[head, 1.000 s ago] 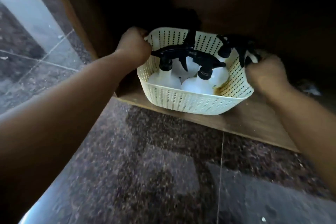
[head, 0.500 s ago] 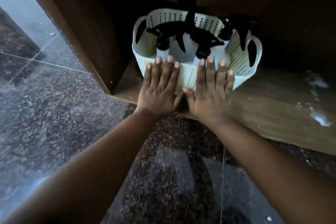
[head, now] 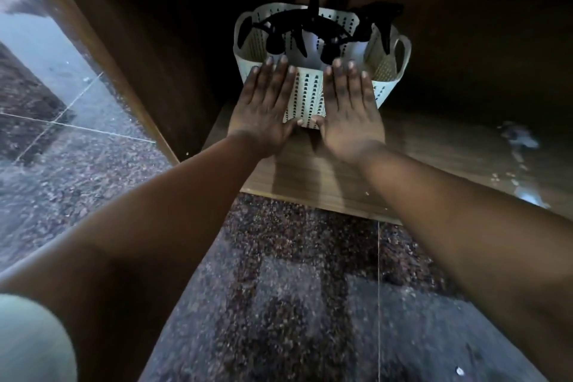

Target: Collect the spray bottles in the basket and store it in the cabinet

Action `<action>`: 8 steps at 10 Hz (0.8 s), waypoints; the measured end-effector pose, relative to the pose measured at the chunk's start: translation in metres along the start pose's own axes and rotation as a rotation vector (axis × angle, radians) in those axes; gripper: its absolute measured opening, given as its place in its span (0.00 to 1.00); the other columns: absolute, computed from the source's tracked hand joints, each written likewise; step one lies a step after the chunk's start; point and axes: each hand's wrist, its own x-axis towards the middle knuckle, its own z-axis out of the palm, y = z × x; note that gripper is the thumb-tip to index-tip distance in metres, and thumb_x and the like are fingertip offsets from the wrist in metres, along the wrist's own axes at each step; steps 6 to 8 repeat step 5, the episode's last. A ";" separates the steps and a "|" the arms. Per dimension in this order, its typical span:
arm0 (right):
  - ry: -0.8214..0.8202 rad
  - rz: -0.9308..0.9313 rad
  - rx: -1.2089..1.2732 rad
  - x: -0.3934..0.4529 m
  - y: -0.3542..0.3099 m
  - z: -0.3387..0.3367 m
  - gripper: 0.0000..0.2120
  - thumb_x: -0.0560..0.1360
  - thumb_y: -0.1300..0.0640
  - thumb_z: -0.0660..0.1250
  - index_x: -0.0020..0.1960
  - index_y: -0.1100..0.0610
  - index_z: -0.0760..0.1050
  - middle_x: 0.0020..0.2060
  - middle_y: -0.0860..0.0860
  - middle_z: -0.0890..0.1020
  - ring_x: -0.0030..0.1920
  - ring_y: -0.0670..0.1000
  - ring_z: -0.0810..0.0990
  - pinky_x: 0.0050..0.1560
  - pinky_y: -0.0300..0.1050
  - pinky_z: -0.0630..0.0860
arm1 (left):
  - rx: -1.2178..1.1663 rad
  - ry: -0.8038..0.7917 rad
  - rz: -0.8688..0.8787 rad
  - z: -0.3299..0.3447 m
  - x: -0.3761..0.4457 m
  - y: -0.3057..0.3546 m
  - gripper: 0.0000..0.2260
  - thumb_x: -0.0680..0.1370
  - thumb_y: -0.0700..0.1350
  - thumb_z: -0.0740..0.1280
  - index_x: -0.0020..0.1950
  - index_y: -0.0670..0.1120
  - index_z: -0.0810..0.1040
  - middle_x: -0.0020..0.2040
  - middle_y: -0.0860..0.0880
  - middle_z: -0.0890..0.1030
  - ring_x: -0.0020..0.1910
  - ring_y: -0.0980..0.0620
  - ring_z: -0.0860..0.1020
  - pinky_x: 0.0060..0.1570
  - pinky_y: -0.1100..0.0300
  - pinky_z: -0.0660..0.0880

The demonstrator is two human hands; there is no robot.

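Note:
A cream perforated basket (head: 305, 96) stands on the wooden cabinet floor (head: 434, 158), well inside the dark opening. It holds several white spray bottles (head: 310, 43) with black trigger heads (head: 297, 22). My left hand (head: 263, 108) lies flat against the left part of the basket's near wall, fingers straight and spread. My right hand (head: 350, 112) lies flat against the right part of the same wall. Neither hand grips anything. The bottles' lower bodies are hidden by the basket wall.
The cabinet's left side panel (head: 102, 49) runs diagonally from the top left. White smudges (head: 521, 139) mark the cabinet floor at the right. Dark speckled stone floor tiles (head: 310, 304) lie in front of the cabinet. A pale cloth-covered knee (head: 31, 338) shows at the bottom left.
One second ago both hands held the basket by its handles at the cabinet's front edge. They let go, went flat on its near wall, and the basket has slid deeper inside.

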 end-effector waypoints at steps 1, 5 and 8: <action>-0.022 0.009 0.003 0.004 -0.002 0.000 0.35 0.81 0.46 0.49 0.76 0.62 0.33 0.77 0.59 0.39 0.77 0.59 0.37 0.72 0.53 0.30 | -0.024 -0.015 -0.014 -0.005 0.003 0.001 0.35 0.80 0.60 0.47 0.78 0.41 0.36 0.79 0.41 0.39 0.78 0.42 0.39 0.72 0.49 0.32; -0.161 0.063 0.117 -0.026 -0.008 -0.039 0.37 0.80 0.44 0.49 0.76 0.64 0.36 0.78 0.60 0.41 0.77 0.58 0.39 0.74 0.52 0.33 | -0.142 -0.180 -0.035 -0.048 -0.028 0.005 0.35 0.80 0.60 0.44 0.78 0.39 0.38 0.79 0.39 0.40 0.78 0.43 0.39 0.75 0.49 0.35; -0.161 0.063 0.117 -0.026 -0.008 -0.039 0.37 0.80 0.44 0.49 0.76 0.64 0.36 0.78 0.60 0.41 0.77 0.58 0.39 0.74 0.52 0.33 | -0.142 -0.180 -0.035 -0.048 -0.028 0.005 0.35 0.80 0.60 0.44 0.78 0.39 0.38 0.79 0.39 0.40 0.78 0.43 0.39 0.75 0.49 0.35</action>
